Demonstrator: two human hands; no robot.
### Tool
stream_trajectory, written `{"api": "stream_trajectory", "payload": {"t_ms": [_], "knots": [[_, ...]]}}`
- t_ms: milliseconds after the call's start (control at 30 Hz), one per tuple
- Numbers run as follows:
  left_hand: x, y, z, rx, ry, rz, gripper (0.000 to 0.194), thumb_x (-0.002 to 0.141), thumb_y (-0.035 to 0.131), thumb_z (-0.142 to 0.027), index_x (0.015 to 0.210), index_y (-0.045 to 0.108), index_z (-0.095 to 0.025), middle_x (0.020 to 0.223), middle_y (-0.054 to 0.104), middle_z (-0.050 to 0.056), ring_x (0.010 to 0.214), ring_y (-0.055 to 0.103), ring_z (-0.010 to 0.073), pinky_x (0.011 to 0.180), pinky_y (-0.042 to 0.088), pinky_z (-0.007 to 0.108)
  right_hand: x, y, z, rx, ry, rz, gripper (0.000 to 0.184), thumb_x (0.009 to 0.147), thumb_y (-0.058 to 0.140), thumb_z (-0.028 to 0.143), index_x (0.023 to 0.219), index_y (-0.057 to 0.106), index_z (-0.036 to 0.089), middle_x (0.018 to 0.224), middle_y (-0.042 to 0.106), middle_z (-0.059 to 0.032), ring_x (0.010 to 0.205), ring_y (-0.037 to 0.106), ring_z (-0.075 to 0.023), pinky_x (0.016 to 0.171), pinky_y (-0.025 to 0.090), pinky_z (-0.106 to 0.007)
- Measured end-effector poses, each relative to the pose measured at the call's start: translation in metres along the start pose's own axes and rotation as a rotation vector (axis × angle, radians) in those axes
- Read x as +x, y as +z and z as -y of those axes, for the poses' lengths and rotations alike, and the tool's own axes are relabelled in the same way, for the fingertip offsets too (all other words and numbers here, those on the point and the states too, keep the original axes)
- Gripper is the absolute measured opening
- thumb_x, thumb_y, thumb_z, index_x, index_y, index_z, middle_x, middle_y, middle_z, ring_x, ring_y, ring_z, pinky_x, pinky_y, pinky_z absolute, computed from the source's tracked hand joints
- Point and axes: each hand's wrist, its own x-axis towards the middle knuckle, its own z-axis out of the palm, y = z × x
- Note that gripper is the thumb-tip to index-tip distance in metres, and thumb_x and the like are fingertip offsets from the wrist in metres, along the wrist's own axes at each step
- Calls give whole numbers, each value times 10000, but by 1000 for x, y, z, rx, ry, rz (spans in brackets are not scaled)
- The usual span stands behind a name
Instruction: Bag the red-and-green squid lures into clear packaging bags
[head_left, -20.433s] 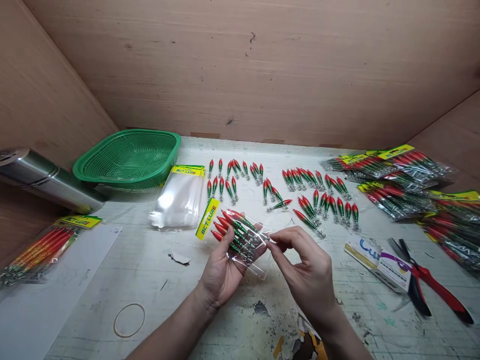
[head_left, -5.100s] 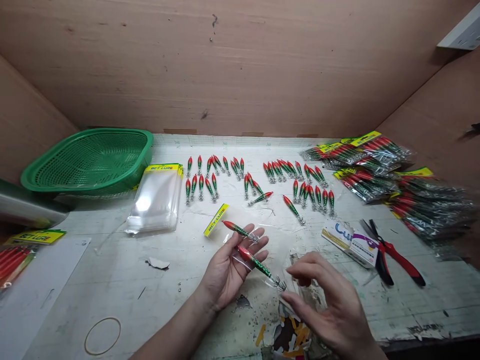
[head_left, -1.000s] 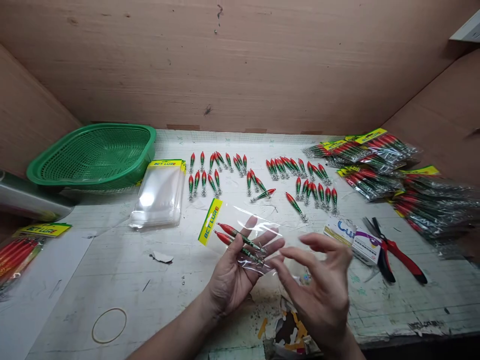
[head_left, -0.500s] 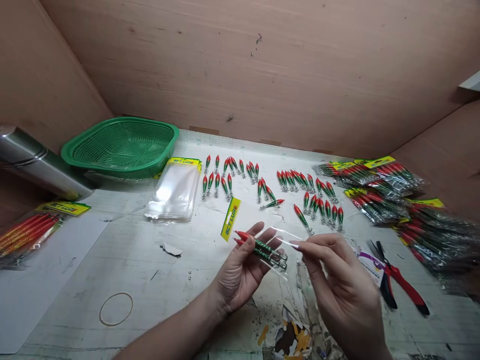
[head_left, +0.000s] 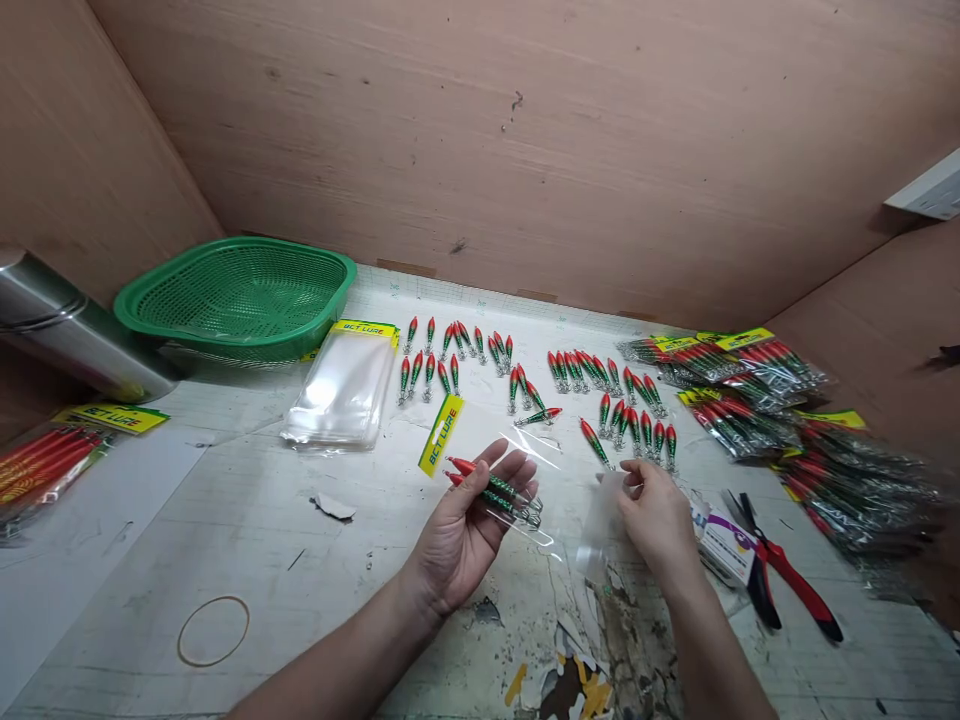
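Observation:
My left hand (head_left: 469, 525), palm up, grips a clear plastic bag (head_left: 551, 460) with a yellow "BCT LURE" header (head_left: 441, 436). Its thumb presses on two red-and-green fishing lures (head_left: 491, 485), hooks pointing right; whether they lie inside the bag is hard to tell. My right hand (head_left: 656, 515) is closed, apart from the bag, low over the table. A blurred, whitish translucent strip (head_left: 598, 530) hangs from its fingertips. Just beyond that hand lies a single lure (head_left: 595, 443), near several others (head_left: 637, 425).
Stacked empty bags (head_left: 341, 385) lie by a green basket (head_left: 330, 310) and a metal flask (head_left: 82, 330). Filled lure packs (head_left: 862, 490) pile up at right, near red-handled pliers (head_left: 795, 580) and a purple-white label (head_left: 727, 545). A rubber band (head_left: 214, 632) lies front left.
My right hand has drawn away from the bag, to the right and down to the table, with the whitish strip. My left hand has shifted slightly left with the bag and lures.

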Motion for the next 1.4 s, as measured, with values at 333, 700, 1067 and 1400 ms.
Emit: {"api": "stream_trajectory", "payload": {"t_ms": [333, 700, 1067, 1400], "knots": [[0, 1, -1, 46, -4, -38, 232, 928, 478, -147, 1102, 626, -107, 1020, 741, 102, 899, 712, 177, 879, 560, 328, -9, -25, -8, 294, 233, 94, 464, 623, 625, 558, 813, 697, 140, 691, 669, -87, 579, 581, -197, 557, 504, -353], [3, -3, 1, 109, -5, -35, 226, 918, 502, -164, 1086, 640, -101, 1036, 736, 105, 959, 697, 205, 927, 536, 356, -80, -95, 31, 163, -352, 145, 258, 786, 665, 335, 1020, 707, 234, 794, 653, -35, 673, 609, -141, 553, 515, -203], [-3, -1, 8, 198, -36, -50, 252, 886, 550, -150, 1125, 613, -98, 1076, 718, 128, 1013, 674, 231, 1008, 466, 413, -80, -31, 94, 89, -685, -64, 347, 870, 538, 98, 1210, 528, 162, 748, 564, -37, 690, 525, -171, 635, 477, -317], [-3, -1, 6, 168, -25, -6, 293, 886, 555, -192, 1167, 605, -123, 1202, 666, 133, 1029, 668, 242, 990, 478, 405, -85, -29, 96, 200, -571, -73, 124, 857, 566, 116, 957, 566, 189, 793, 590, -34, 735, 536, -159, 655, 458, -301]]}}
